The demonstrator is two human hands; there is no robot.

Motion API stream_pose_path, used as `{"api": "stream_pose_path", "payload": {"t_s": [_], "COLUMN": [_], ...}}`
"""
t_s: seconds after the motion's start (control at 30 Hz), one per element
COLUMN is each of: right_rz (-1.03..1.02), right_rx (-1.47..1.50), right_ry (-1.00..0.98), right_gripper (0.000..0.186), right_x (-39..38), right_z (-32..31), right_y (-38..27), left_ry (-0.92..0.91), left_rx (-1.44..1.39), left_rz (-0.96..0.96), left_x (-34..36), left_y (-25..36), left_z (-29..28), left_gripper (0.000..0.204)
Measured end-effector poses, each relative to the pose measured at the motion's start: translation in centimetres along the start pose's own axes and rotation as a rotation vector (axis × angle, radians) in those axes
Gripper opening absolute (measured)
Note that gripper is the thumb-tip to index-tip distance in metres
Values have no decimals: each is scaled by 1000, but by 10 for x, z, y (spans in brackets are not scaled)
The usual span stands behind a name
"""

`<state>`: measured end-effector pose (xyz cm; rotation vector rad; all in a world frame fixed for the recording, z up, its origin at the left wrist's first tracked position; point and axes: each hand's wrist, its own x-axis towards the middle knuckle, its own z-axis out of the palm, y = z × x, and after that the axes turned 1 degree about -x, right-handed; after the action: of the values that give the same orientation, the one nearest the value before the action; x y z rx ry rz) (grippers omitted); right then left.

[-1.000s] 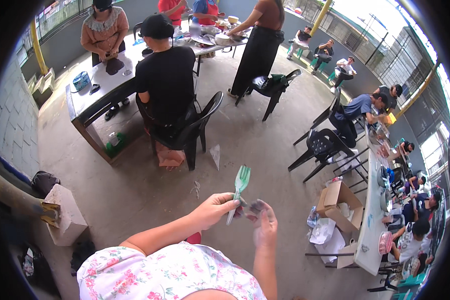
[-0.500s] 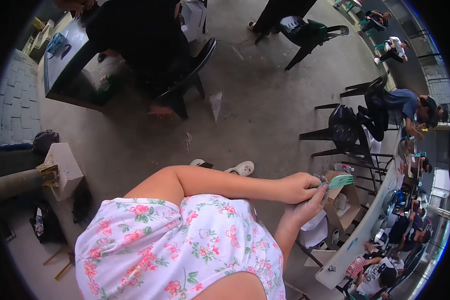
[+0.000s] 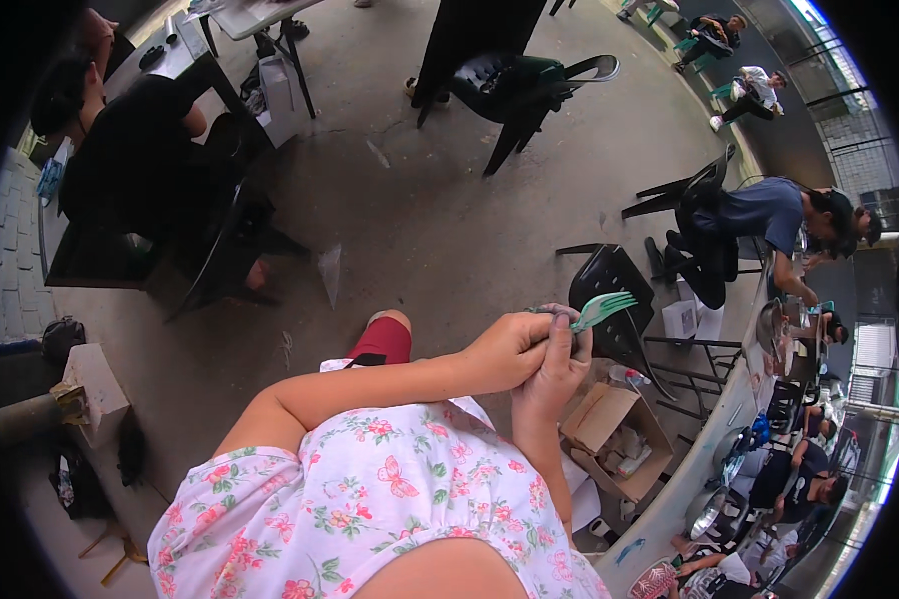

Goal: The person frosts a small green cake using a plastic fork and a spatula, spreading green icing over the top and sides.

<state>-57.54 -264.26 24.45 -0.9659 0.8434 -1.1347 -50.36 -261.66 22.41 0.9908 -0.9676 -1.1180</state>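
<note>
Green plastic fork (image 3: 603, 307): tines up and to the right, handle pinched between the closed fingers of the left hand (image 3: 509, 349) and right hand (image 3: 557, 367), held above the floor; open cardboard box (image 3: 614, 439) just below the hands, holding pale, indistinct items.

a: what's underfoot?
b: a grey concrete floor (image 3: 440, 240), with black chairs (image 3: 529, 95) standing on it.
a: anything loose down there?
b: an open cardboard box (image 3: 614, 439) beside a long table (image 3: 699, 449), and a scrap of clear plastic (image 3: 330, 272).
</note>
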Motion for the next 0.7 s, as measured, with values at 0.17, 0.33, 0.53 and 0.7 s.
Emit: {"api": "stream_pose_path", "payload": {"t_s": [0.17, 0.33, 0.53, 0.7], "right_rz": [10, -49, -130, -91], "right_rx": [1, 79, 110, 107], "right_ry": [-18, 138, 311, 367], "right_gripper": [12, 11, 11, 11], "right_x": [106, 221, 334, 431], "right_z": [-3, 9, 8, -11], "right_y": [13, 5, -21, -20], "left_ry": [-77, -227, -405, -375], "left_rx": [82, 59, 98, 137], "left_rz": [-56, -109, -51, -42], "left_x": [103, 231, 364, 458], "left_y": [-19, -17, -13, -47], "left_z": [-21, -37, -30, -23], "left_gripper": [13, 14, 13, 16]}}
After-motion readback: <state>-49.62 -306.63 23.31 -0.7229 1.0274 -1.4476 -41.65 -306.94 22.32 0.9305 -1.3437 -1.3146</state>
